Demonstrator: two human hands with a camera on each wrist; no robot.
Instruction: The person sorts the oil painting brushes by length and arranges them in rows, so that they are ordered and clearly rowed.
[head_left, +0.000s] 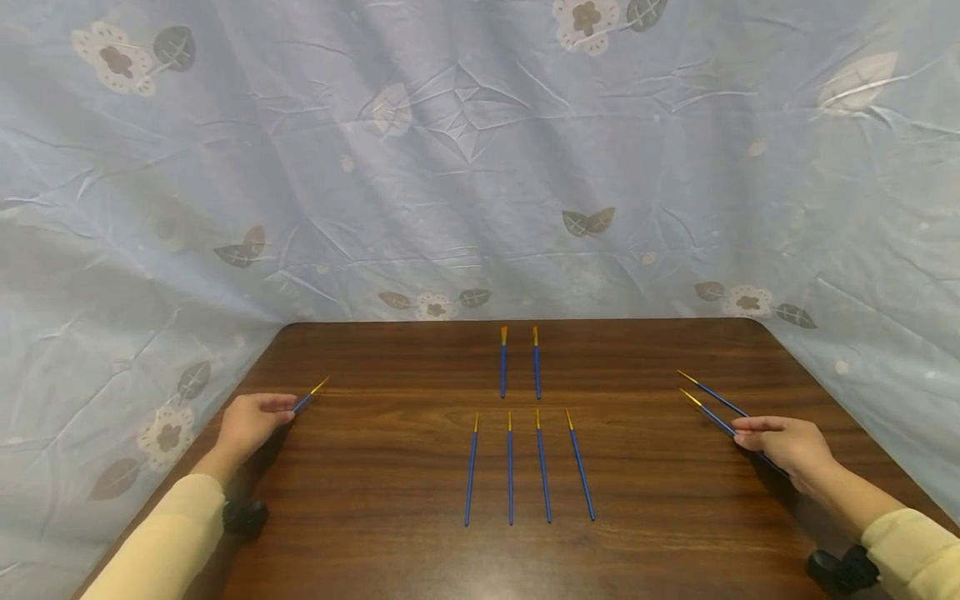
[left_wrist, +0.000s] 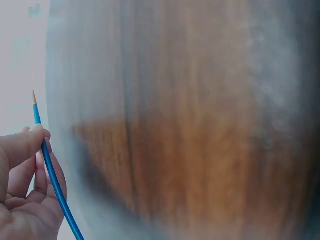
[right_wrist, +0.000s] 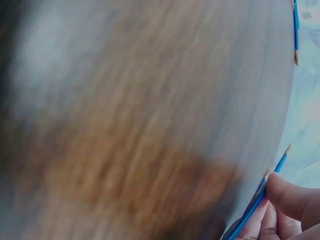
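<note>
At the left side of the table, my left hand (head_left: 252, 423) pinches a thin blue brush (head_left: 303, 403) with a yellow upper part. The left wrist view shows this brush (left_wrist: 54, 177) between thumb and fingers of the hand (left_wrist: 27, 187), tip upward. On the right, my right hand (head_left: 787, 448) pinches a similar blue brush (head_left: 712, 417), tip pointing away to the left. A second brush (head_left: 722, 400) lies beside it, partly behind the fingers; whether it is also held I cannot tell. In the right wrist view the thumb of the hand (right_wrist: 295, 207) presses by a brush (right_wrist: 281, 162).
Mid-table, several slim blue brushes (head_left: 511, 475) lie in a near row, tips away from me. Behind them are two wider-tipped brushes (head_left: 503, 371) (head_left: 537, 371). The brown wooden table (head_left: 375, 467) meets a pale floral cloth (head_left: 480, 208) at its back and sides.
</note>
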